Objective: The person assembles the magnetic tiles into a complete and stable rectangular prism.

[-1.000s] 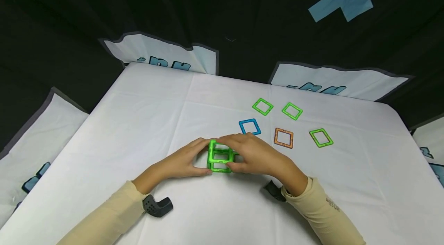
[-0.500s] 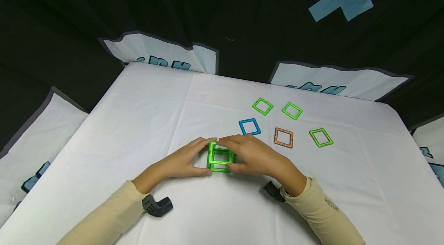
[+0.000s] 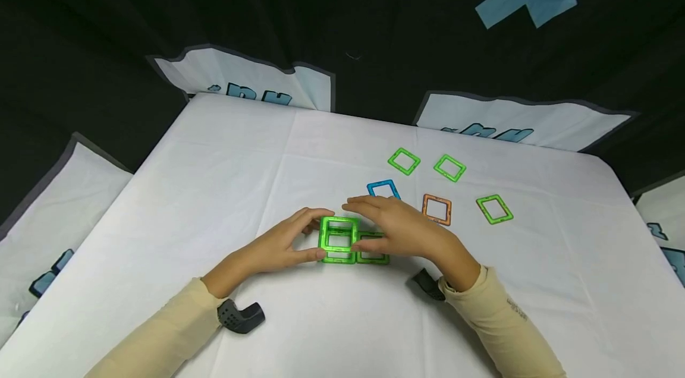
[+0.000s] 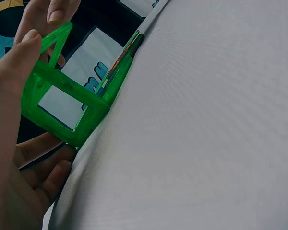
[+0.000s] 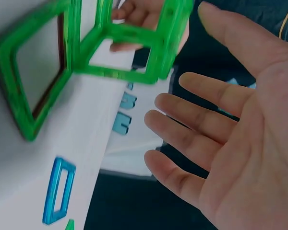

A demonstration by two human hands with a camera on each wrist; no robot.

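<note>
A small cube of green square magnetic tiles (image 3: 338, 248) stands on the white cloth in the head view. My left hand (image 3: 280, 242) grips its left side, thumb at the near corner and index finger at the far one. The left wrist view shows the thumb over the cube's upper edge (image 4: 71, 86), with other fingers below. Flat against the cube's right side lies one more green tile (image 3: 373, 261). Over that tile hovers my right hand (image 3: 404, 226), fingers extended; the right wrist view shows its palm holding nothing. Whether its thumb touches the cube cannot be told from the head view.
Beyond my right hand lie a blue tile (image 3: 380, 183), partly hidden, and an orange tile (image 3: 425, 207). Three loose green tiles are farther out, one of them to the right (image 3: 487, 197). A black curtain (image 3: 364, 21) hangs behind the table.
My right hand has drawn back from the cube to the right and its fingers have lifted off, uncovering the flat green tile. The left hand stays at the cube, nearly unmoved.
</note>
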